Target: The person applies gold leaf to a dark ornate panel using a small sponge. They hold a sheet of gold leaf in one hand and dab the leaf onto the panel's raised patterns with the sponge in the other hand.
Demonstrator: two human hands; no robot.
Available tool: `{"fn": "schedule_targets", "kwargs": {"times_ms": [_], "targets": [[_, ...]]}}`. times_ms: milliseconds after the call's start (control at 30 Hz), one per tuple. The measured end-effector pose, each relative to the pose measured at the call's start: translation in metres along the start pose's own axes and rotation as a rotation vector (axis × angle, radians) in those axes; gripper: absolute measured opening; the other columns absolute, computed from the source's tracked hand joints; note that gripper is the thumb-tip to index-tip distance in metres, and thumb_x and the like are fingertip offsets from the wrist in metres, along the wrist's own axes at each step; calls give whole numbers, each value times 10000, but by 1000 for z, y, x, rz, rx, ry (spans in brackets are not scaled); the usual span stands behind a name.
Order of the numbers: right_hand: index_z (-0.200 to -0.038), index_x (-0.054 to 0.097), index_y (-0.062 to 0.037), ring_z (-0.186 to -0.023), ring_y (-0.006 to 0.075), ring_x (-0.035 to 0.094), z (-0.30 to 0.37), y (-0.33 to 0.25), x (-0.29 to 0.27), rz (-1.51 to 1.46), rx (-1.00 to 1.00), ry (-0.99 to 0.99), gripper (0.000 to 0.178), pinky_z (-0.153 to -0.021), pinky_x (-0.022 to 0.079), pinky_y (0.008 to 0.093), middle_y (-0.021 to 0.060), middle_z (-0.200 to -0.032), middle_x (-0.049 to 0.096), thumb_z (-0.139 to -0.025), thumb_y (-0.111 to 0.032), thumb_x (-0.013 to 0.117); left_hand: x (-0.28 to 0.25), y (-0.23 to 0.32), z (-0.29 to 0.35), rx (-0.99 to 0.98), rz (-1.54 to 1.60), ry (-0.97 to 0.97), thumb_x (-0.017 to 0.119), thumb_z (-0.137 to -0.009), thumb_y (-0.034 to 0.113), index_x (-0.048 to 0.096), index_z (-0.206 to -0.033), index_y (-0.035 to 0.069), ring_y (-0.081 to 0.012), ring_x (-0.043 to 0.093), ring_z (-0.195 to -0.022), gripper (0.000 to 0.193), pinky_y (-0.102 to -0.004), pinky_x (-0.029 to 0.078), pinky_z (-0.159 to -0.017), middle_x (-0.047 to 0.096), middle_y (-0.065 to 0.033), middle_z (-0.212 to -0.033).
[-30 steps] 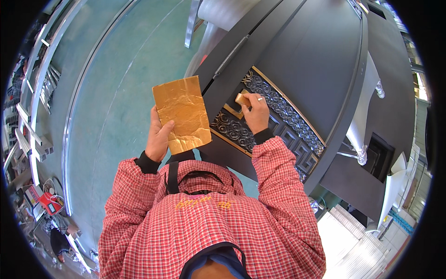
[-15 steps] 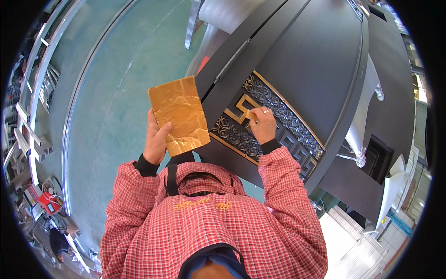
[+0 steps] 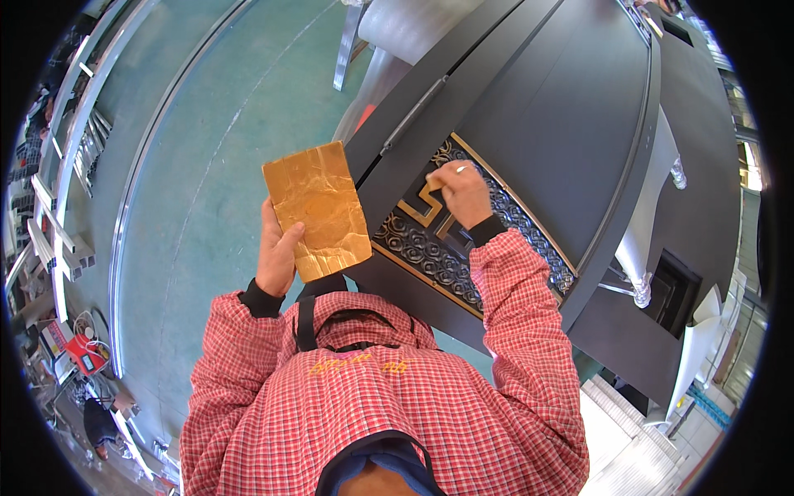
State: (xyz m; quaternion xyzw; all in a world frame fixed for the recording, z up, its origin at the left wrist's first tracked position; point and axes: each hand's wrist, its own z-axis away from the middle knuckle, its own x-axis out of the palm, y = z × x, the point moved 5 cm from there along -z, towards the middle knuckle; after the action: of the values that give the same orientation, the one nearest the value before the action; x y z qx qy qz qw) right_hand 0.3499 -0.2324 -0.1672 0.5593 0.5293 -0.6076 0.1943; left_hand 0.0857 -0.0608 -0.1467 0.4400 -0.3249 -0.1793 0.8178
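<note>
My left hand (image 3: 277, 252) grips a flat rectangular board (image 3: 322, 198) with a creased, gold-smeared surface, thumb on top near its lower left edge. My right hand (image 3: 468, 197) is closed in a pinch on a small tan pad (image 3: 433, 181), which is partly hidden by the fingers. The pad meets the upper end of a gold angular key pattern (image 3: 423, 214) on a dark door panel (image 3: 550, 107). Farther along, under my right wrist, the same pattern looks dark. Carved scroll bands (image 3: 426, 252) with gold edge strips run along both sides of it.
A long handle (image 3: 415, 114) is fixed near the door's left edge. Beyond the panel lies another dark panel with a rectangular opening (image 3: 672, 289), and plastic-wrapped parts (image 3: 649, 223) sit between. Metal profiles (image 3: 62, 223) and a red device (image 3: 85, 354) are at the far left.
My right hand has moved up and slightly left with the pad along the key pattern, exposing more of the pattern below it. The left hand and board have barely shifted.
</note>
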Motion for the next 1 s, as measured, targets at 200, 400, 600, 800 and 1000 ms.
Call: {"fn": "schedule_targets", "kwargs": {"times_ms": [200, 400, 600, 800, 1000], "targets": [[-852, 667, -92, -892, 254, 572, -7, 12, -3, 34, 38, 19, 112, -772, 502, 362, 36, -884, 622, -773, -24, 625, -2, -3, 1, 2, -18, -6, 411, -903, -45, 180, -1446, 88, -210, 468, -1236, 605, -356, 419, -1019, 417, -106, -1371], [-886, 647, -96, -890, 273, 572, -5, 17, -17, 17, 145, 90, 178, -790, 497, 385, 48, -892, 618, -739, -1, 614, 1, -3, 2, 8, -18, 1, 411, -907, -41, 177, -1445, 88, -211, 471, -1232, 601, -356, 428, -1011, 419, -109, -1366], [-898, 650, -95, -882, 264, 580, 26, 24, -11, 41, 150, -37, 197, -779, 495, 377, 51, -879, 614, -715, -25, 631, 9, -2, 5, -25, 32, 6, 411, -895, -57, 194, -1428, 73, -209, 463, -1231, 590, -351, 396, -1027, 424, -114, -1359], [-887, 655, -90, -881, 274, 579, 20, 5, -22, -64, 141, 139, 186, -762, 493, 376, 63, -863, 608, -711, -30, 635, 10, -10, 4, -21, 13, -14, 414, -897, -54, 185, -1431, 77, -211, 466, -1230, 595, -350, 400, -1023, 422, -113, -1360], [-853, 667, -88, -868, 274, 578, 56, 36, -19, 48, 221, -37, 165, -758, 494, 366, 62, -863, 609, -709, -18, 630, 11, -10, 7, -4, -5, -7, 418, -905, -45, 174, -1442, 92, -234, 481, -1224, 605, -372, 443, -1000, 416, -112, -1370]]}}
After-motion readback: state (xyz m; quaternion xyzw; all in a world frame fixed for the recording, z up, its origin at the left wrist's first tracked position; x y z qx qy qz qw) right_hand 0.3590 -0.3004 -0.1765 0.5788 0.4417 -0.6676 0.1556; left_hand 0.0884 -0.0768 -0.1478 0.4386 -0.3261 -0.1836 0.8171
